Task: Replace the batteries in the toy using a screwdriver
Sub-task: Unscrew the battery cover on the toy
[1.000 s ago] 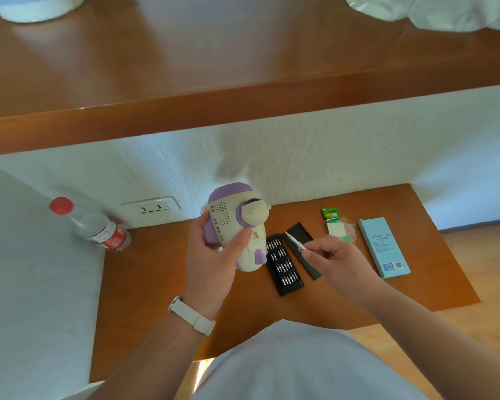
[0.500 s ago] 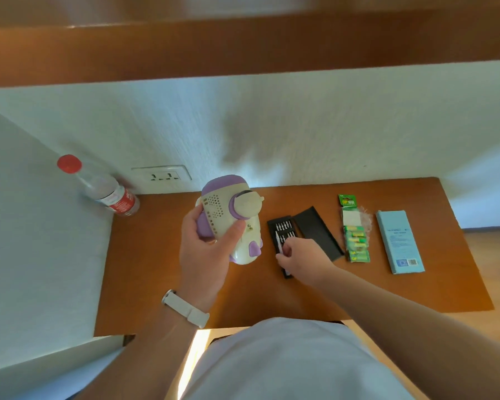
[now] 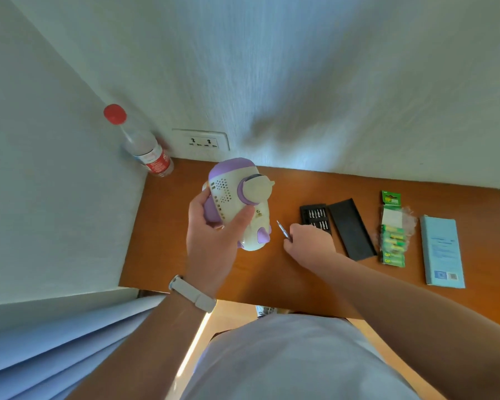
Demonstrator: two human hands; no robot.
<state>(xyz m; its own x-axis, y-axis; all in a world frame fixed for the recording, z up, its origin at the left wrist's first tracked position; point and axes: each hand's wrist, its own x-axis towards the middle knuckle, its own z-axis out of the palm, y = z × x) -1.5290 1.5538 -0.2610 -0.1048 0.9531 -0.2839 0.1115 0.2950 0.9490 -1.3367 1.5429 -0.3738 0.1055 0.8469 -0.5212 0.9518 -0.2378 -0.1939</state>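
My left hand [image 3: 214,241] grips a white and purple toy [image 3: 240,203] and holds it up above the wooden desk [image 3: 168,226], speaker holes facing me. Just right of the toy, my right hand [image 3: 309,243] is closed on a thin silver screwdriver [image 3: 282,229] whose tip points up toward the toy without touching it. An open black bit case [image 3: 315,216] lies behind that hand, its black lid [image 3: 351,229] beside it. A green pack of batteries [image 3: 393,241] lies further right.
A clear bottle with a red cap [image 3: 145,148] leans in the back left corner by a wall socket [image 3: 199,140]. A light blue box [image 3: 442,252] lies at the desk's right end. White walls bound the back and left.
The view has tilted down, losing the upper shelf. My right hand went to the bit case and came back left with the screwdriver, now close to the toy. The toy stayed in my left hand.
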